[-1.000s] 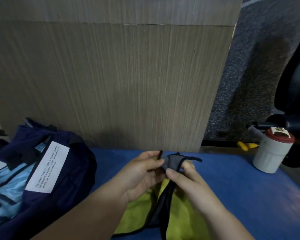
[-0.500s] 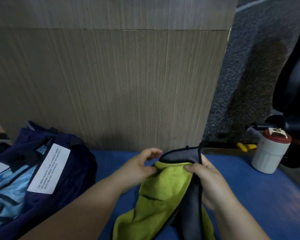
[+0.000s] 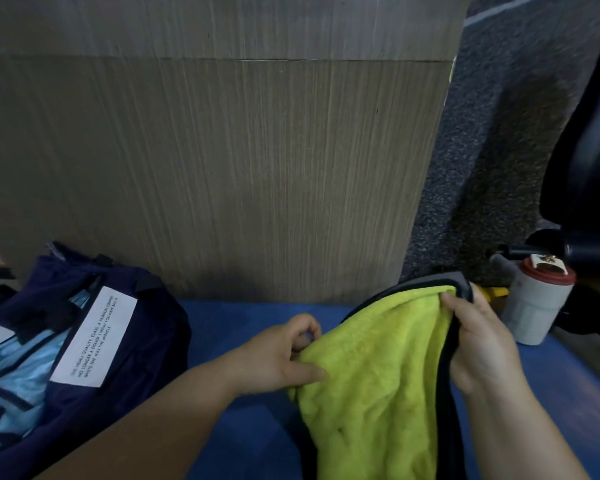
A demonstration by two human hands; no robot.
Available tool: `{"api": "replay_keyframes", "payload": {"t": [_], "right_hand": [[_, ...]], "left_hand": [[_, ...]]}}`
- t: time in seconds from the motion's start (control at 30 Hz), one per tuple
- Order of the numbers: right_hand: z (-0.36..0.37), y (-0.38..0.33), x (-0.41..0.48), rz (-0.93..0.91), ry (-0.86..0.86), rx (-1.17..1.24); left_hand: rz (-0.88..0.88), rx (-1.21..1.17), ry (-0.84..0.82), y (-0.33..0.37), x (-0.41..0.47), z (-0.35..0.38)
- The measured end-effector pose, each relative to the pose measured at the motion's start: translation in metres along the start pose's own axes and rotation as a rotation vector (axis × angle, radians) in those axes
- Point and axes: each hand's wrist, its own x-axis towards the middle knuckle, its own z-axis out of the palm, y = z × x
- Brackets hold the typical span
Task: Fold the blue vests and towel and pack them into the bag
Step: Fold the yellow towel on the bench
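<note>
Lime-green towel held up, just right of the navy bag.
Over the blue bench, the towel's long axis runs from its raised black-hemmed top edge down toward the viewer; its lower end is cut off by the frame. The left hand has a pinching grip on the left edge, and the right hand has its grip closed on the top corner. The bag's white label partly reads "NO LONGER A DOUBT"; the rest is too small to read. Light-blue vests lie inside the bag.

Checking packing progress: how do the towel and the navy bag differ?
The towel is yellow-green with a dark edge; the bag is navy with a white label. The left hand and right hand hold the towel up; the bag lies untouched at the left. The bag holds light blue fabric; the towel is outside it. Both are soft cloth.
</note>
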Motion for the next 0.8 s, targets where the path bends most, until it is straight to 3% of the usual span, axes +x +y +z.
{"api": "replay_keyframes", "payload": {"t": [0.1,0.27,0.37,0.5,0.63,0.8], "right_hand": [[-0.004,-0.005,0.003,-0.047,-0.023,-0.026],[-0.004,-0.002,0.004,-0.064,-0.050,-0.050],[-0.008,-0.003,0.006,-0.074,-0.029,-0.059],[-0.015,-0.006,0.008,-0.105,-0.011,-0.090],[-0.024,-0.012,0.010,-0.178,0.014,-0.127],[-0.022,-0.014,0.011,-0.289,-0.039,-0.188]], "left_hand": [[-0.021,0.034,-0.100,0.010,-0.004,0.002],[-0.155,0.473,-0.302,0.033,-0.007,0.011],[-0.173,0.647,-0.307,0.041,-0.009,0.013],[-0.078,0.782,-0.166,0.046,-0.014,0.000],[-0.041,0.713,0.025,0.055,-0.021,-0.028],[0.016,0.794,0.499,0.068,-0.020,-0.054]]}}
